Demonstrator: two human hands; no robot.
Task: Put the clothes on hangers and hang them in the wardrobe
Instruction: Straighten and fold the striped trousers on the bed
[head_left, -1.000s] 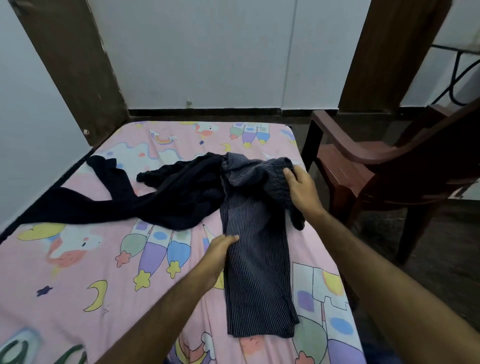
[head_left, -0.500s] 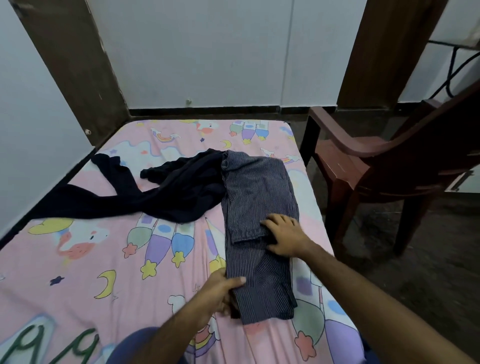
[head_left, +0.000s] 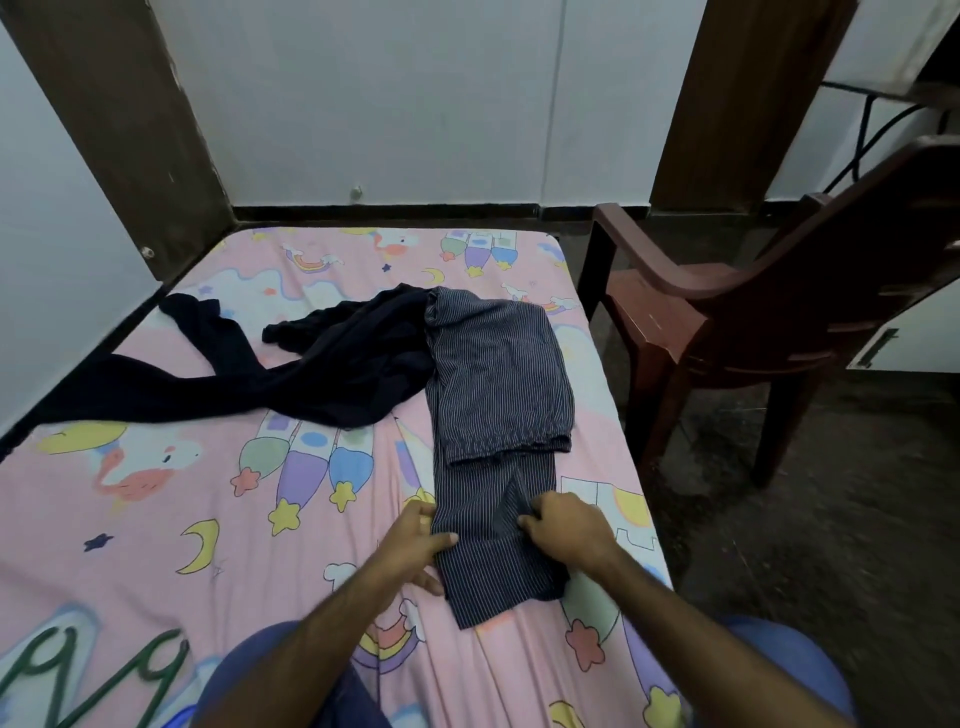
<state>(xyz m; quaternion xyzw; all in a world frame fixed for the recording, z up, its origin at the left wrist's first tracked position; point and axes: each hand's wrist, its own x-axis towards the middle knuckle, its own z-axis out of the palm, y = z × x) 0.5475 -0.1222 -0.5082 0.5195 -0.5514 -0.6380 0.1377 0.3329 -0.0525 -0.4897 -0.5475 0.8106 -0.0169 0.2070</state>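
Dark striped trousers (head_left: 493, 374) lie folded lengthwise on the pink bed (head_left: 156, 519), their top half doubled over the lower half. My left hand (head_left: 410, 545) pinches the trousers' left edge near the bottom. At the right side of the same lower part, my right hand (head_left: 566, 527) grips the cloth. A dark navy garment (head_left: 322, 374) lies crumpled to the left of the trousers, one long part trailing toward the bed's left edge. Green hangers (head_left: 93, 670) lie at the bed's near left corner.
A brown plastic armchair (head_left: 753, 317) stands right of the bed on the dark floor. White panels with brown wooden posts (head_left: 119, 130) rise behind the bed. My knees in blue cloth (head_left: 244, 670) show at the bottom edge.
The trousers' top was folded down flat over the lower half. My right hand moved from that far end down to the near part; my left hand slid down the left edge.
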